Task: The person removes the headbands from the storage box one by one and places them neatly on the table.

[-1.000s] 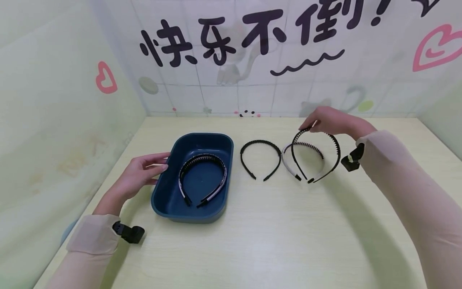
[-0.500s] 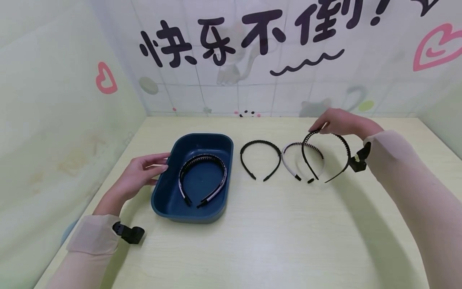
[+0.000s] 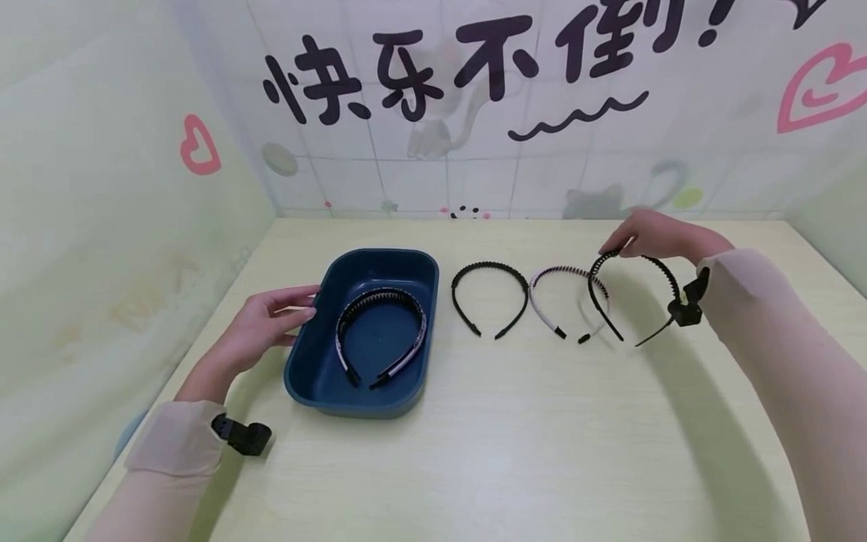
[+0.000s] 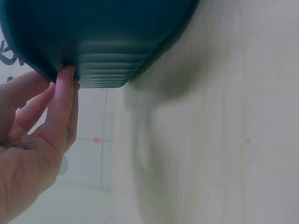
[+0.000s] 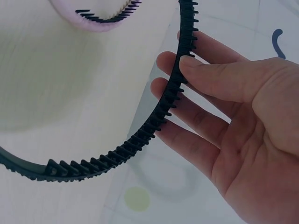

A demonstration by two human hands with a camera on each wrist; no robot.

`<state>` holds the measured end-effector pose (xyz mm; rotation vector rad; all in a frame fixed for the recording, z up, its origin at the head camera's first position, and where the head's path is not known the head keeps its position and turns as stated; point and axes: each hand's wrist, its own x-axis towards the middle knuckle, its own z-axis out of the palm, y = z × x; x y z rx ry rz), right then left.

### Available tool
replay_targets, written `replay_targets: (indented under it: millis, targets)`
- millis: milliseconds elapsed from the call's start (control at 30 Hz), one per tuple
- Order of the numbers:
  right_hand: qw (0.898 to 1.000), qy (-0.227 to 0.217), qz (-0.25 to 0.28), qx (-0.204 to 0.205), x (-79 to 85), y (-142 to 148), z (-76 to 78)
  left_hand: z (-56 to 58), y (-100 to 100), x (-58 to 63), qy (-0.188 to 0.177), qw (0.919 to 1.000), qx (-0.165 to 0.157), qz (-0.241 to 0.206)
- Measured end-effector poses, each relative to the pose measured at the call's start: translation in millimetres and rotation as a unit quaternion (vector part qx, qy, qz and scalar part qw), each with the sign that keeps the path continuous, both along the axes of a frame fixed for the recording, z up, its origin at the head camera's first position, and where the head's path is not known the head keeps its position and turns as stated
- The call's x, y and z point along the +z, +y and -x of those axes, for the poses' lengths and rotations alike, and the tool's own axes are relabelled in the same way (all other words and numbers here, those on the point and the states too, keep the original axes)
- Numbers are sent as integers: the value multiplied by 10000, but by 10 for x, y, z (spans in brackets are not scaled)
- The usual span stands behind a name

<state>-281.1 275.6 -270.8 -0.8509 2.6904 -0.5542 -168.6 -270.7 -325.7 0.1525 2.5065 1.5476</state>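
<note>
L hand (image 3: 260,327) grips bin (image 3: 369,263) by its L side: thumb over rim, fingers spread a bit but clamped on it, prob. to steady it. Bin sits flat on table (image 3: 515,452), mouth up, so bands drop in easily from above. Inside, nested bands (image 3: 382,296) lie w/ tips toward person; exact no. can't be told b/c they overlap. R of bin: black band (image 3: 489,265), then white band (image 3: 535,301), both flat, loops away, side by side, prob. spaced for easy pick-up. Held band (image 5: 135,142) hangs tilted, partly in front of white one; R hand (image 3: 653,233) pinches it at the arch, thumb vs. fingertips, other fingers loosely apart behind it, prob. so both ends hang free.
</note>
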Motion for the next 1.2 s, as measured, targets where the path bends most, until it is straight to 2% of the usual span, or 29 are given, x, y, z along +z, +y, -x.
replay_targets:
  millis: [367, 700, 1200]
  targets:
    - [9997, -29, -178, -186, -97, 187, 31, 1, -2, 2, 27, 10000, 22, 70]
    - [9991, -246, -236, -267, -171, 318, 24, -4, 16, 19, -11, 9999, 40, 97]
    - [9948, -839, -69, -567, -358, 384, 54, -4, 2, 12, -13, 9999, 38, 107]
